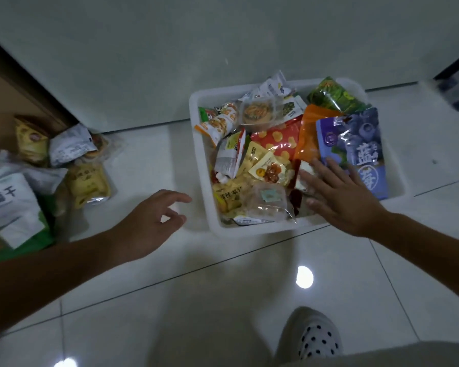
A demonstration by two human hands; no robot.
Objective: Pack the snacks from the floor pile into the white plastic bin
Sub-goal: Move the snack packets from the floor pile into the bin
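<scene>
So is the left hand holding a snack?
No, the left hand is empty, its fingers loosely curled above the floor beside the white bin.

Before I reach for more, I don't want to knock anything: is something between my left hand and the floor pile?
Nothing visible. Only bare tile floor lies between the left hand and the floor pile; the white bin sits on the hand's other side.

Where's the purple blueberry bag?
In the head view, the blueberry bag lies along the right side of the white plastic bin, next to an orange packet, with the right hand spread over its near end.
</scene>
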